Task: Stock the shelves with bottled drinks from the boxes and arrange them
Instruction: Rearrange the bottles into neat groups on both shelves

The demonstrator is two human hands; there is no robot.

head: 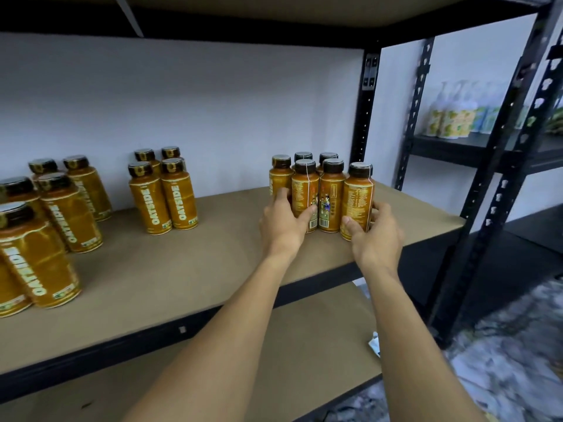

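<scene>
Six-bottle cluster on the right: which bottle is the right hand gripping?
The front-right bottle, last in the near row, closest to the black post. The right hand curls round its lower half; the left hand holds the front-left bottle.

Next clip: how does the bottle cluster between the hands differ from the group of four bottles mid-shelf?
The bottle cluster has six bottles; the group of four is smaller. The cluster shows back labels with small print and a barcode; the four show OATSIDE lettering. The left hand and right hand grip the cluster's sides; the four stand untouched. Both are upright amber bottles with dark caps on one shelf.
</scene>
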